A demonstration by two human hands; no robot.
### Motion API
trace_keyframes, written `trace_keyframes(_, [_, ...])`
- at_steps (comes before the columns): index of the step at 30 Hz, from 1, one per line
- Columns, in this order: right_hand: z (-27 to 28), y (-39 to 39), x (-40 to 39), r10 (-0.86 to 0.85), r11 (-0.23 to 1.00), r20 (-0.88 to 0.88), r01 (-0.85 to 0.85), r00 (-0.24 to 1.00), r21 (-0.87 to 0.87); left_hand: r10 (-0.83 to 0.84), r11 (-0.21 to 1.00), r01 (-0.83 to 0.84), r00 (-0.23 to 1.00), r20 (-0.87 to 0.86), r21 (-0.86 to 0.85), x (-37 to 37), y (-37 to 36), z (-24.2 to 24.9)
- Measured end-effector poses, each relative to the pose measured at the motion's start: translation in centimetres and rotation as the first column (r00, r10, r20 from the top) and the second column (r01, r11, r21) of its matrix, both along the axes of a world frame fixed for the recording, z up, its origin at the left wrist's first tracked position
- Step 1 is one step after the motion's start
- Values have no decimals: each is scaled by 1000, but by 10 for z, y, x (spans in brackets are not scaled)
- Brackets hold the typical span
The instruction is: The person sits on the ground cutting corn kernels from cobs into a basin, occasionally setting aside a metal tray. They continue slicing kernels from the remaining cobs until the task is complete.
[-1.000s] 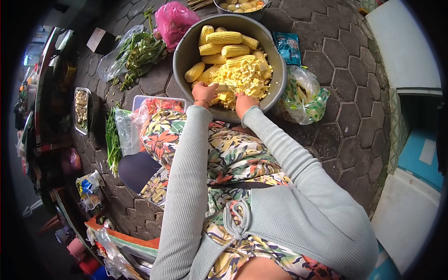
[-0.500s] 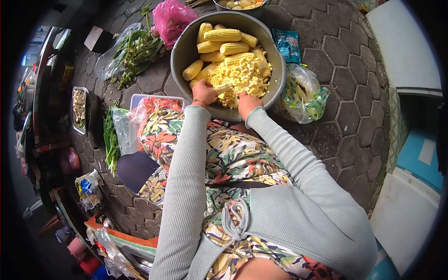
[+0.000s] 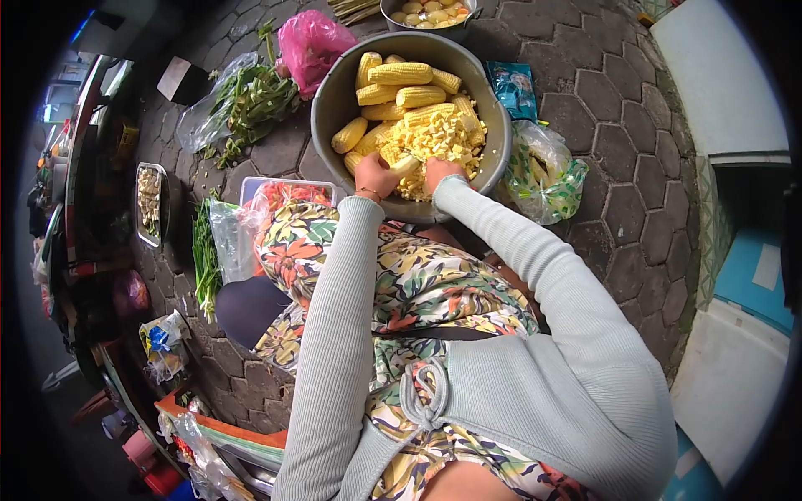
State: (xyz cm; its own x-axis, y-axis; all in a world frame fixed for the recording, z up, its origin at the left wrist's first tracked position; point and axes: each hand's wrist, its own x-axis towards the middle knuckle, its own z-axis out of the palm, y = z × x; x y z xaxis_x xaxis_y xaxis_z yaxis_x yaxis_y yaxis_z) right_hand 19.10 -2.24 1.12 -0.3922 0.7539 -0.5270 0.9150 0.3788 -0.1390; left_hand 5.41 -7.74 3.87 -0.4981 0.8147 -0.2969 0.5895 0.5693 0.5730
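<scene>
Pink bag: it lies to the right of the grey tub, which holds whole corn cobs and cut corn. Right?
No, the head view shows the pink bag to the left of the grey tub, which holds whole corn cobs and cut corn.

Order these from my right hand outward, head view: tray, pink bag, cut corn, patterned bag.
1. Cut corn: in the tub, by the right hand.
2. Patterned bag: right of the tub.
3. Pink bag: at the tub's upper left.
4. Tray: far left.

the person [image 3: 476,359] is wearing a pale grey ribbed cardigan [image 3: 543,384] with long sleeves [image 3: 334,309] and a front bow [image 3: 423,397]. a multicoloured floral garment [image 3: 434,288] is showing beneath, and a bracelet [image 3: 368,192] is circling the left wrist [image 3: 370,187].
</scene>
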Motion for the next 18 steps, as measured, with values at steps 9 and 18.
trace_keyframes(9, [22,-18,22,82,996,-46,-80,996,43,-227,973,231,942,-246,-11,7,-4,-11])
trace_keyframes(18, [15,2,-3,-54,998,107,57,993,-30,-226,972,235,957,-183,29,6,-1,13])
